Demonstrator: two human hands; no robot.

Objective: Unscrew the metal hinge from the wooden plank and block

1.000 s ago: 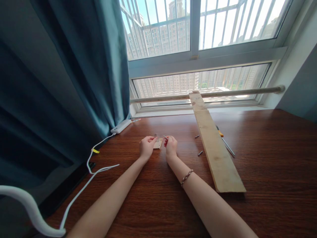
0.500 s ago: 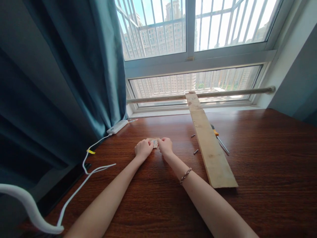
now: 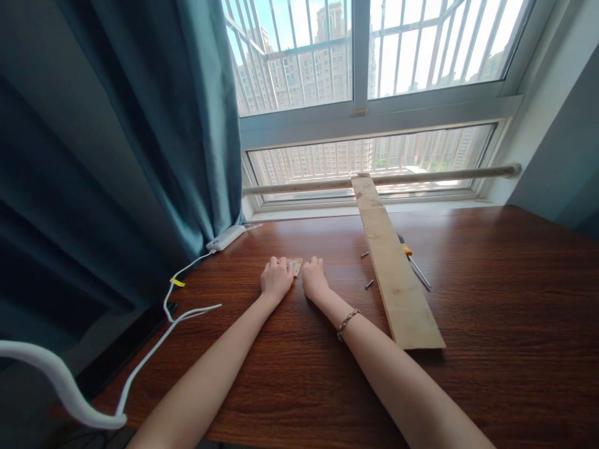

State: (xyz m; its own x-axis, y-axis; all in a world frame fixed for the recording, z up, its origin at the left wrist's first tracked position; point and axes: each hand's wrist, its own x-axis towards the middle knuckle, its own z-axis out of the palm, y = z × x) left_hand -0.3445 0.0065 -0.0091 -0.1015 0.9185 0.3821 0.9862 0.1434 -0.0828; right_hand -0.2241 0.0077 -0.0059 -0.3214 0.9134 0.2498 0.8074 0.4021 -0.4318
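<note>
My left hand [image 3: 277,276] is closed, its fingers over the left part of a small flat tan piece [image 3: 296,266] with a pale, bluish patch on it. The piece lies low over the brown tabletop, and its left side is hidden under my fingers. Just right of it, slightly apart, is my right hand [image 3: 314,277], fingers curled in. Whatever those fingers may hold is too small or hidden to make out. Two screws [image 3: 369,284] lie further right, beside a long wooden board [image 3: 397,268].
A screwdriver [image 3: 407,249] with a yellow and black handle lies along the board's right side. The board's far end reaches a rail [image 3: 430,177] at the window. White cables [image 3: 154,349] and a white power bank-like box [image 3: 225,238] are on the left, near the blue curtain [image 3: 206,125].
My right hand has come off the small tan piece and now sits slightly apart from it. My left hand has shifted slightly right over the piece. The view has moved a little.
</note>
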